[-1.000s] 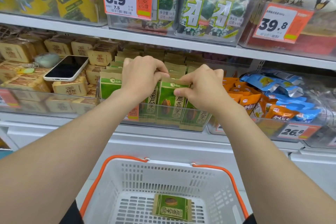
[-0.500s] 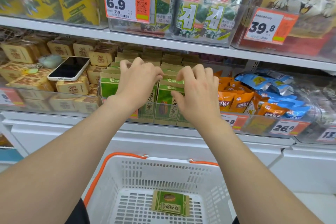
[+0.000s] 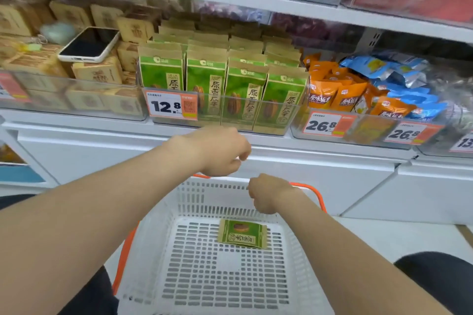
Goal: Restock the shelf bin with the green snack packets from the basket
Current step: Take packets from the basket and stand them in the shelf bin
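My left hand (image 3: 220, 151) and right hand (image 3: 266, 193) hang empty, fingers loosely curled; I should pinch the one green packet (image 3: 242, 236) in the basket (image 3: 204, 194) by its edge.

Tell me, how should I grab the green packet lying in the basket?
Come straight down from above: the basket walls block the sides. The green packet lies flat on the floor, so pinch across its short width, thumb on the near long edge, fingers on the far one. The right hand is probably closest.
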